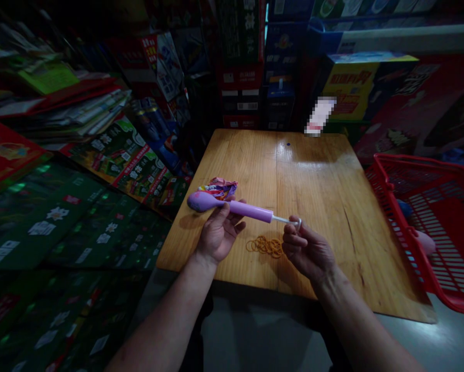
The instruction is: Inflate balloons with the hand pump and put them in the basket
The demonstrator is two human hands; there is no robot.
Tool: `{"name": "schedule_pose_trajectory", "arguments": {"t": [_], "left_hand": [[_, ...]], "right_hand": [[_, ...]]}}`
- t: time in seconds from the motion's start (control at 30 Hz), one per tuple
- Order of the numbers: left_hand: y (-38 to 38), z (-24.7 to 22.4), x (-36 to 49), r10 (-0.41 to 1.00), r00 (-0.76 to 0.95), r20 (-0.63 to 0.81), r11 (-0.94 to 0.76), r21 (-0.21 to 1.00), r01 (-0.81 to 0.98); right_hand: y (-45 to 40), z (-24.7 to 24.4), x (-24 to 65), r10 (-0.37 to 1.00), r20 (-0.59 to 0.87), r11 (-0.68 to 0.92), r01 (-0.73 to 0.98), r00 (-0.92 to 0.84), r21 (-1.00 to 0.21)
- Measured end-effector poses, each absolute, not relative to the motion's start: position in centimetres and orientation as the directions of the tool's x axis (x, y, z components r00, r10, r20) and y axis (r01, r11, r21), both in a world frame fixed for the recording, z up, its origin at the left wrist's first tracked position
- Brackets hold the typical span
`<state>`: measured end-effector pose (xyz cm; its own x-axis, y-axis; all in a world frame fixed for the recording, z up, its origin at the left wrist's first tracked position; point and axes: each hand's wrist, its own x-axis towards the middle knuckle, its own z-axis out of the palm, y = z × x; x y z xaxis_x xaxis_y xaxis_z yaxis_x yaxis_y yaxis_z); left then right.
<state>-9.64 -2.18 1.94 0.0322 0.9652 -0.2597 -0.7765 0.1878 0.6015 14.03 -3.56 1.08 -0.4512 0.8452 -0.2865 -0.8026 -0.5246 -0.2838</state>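
Observation:
A purple balloon pump [251,211] is held level above the wooden table, between my two hands. On its left end sits a partly inflated purple balloon [203,201]. My left hand [219,232] pinches the balloon's neck where it meets the pump's nozzle. The fingers of my right hand [307,248] are closed round the ring handle at the end of the white pump rod [282,219], which is pulled partway out. Behind the balloon lies a bunch of flat, colourful balloons [223,187]. Below the pump, a small heap of yellow rubber bands [268,247] rests on the tabletop.
The wooden table [332,201] has a red plastic basket [394,227] against its right side. Stacked green cartons [61,222] crowd the left, with papers [80,111] on top. More boxes [241,77] stand behind the table, including a yellow-and-blue one [351,85].

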Motion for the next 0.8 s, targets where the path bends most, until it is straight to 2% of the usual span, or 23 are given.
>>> {"name": "schedule_pose_trajectory", "arguments": {"t": [0.1,0.27,0.47,0.63,0.8], "left_hand": [[-2.9,1.4,-7.9,0.958,0.083,-0.276,0.236,0.587,-0.774],[-2.4,1.2,-7.5,0.957,0.062,-0.283,0.221,0.578,-0.786],[-1.3,2.0,-9.7,0.970,-0.067,-0.233,0.095,0.620,-0.779],[-2.6,1.3,-8.1,0.962,0.054,-0.266,0.209,0.598,-0.774],[-2.7,1.0,-7.2,0.957,0.057,-0.283,0.222,0.597,-0.771]], "right_hand": [[-3.9,0.6,12.8,0.837,-0.287,-0.538,-0.795,-0.465,-0.280],[-3.6,0.7,13.0,0.829,-0.309,-0.542,-0.808,-0.467,-0.233],[-3.0,1.4,15.3,0.872,-0.288,-0.473,-0.836,-0.397,-0.280],[-3.7,0.5,13.7,0.833,-0.320,-0.537,-0.799,-0.452,-0.271],[-3.8,0.3,13.3,0.807,-0.331,-0.574,-0.781,-0.489,-0.246]]}}
